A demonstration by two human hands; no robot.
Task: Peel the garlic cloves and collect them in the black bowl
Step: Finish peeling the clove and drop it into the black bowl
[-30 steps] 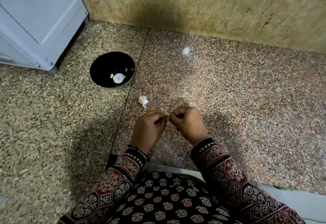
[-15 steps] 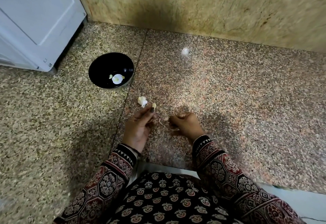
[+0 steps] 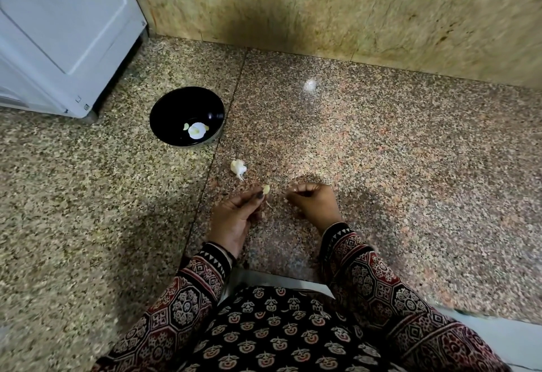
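A peeled clove (image 3: 266, 189) is pinched at the fingertips of the left hand (image 3: 234, 219), low over the floor (image 3: 410, 181). The right hand (image 3: 313, 204), just beside it, has curled fingers; whether they hold anything I cannot tell. A garlic chunk (image 3: 238, 167) lies near. The bowl (image 3: 173, 108) beyond holds a few pale pieces (image 3: 186, 127).

Items counted
- round black bowl (image 3: 164, 113): one
- pale garlic pieces (image 3: 186, 127) inside it: two or three, glare prevents a firm count
- white papery garlic bulb remnant (image 3: 238, 167): one
- peeled yellowish garlic clove (image 3: 266, 189): one
- hands: two, left hand (image 3: 234, 216) and right hand (image 3: 313, 204)
- white panelled cabinet (image 3: 58, 34): one
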